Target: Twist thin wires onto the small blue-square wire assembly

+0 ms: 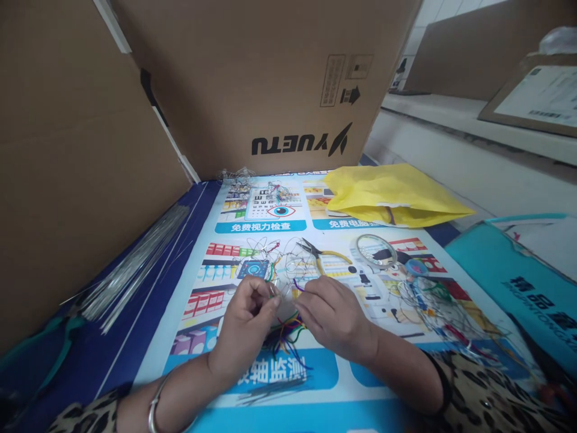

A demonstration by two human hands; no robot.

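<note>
My left hand (247,316) is closed, thumb and forefinger pinched on a thin wire piece whose shape is too fine to make out. Close by on the right, my right hand (336,316) pinches a purple cord (296,286), its end sticking up from the fingertips. Below and between the hands lies a bundle of coloured cords (288,334), partly hidden by my fingers. Just beyond them are tangled loops of thin wire (288,264). Pliers with yellow handles (333,255) lie behind my right hand, jaws pointing left.
A roll of clear tape (377,251) and tangled coloured cords (428,300) lie to the right. Straight wires (135,264) are stacked at left; short dark wires (270,390) lie in front. A yellow bag (396,189) and large cardboard box (252,78) stand behind, a teal bag (518,270) at right.
</note>
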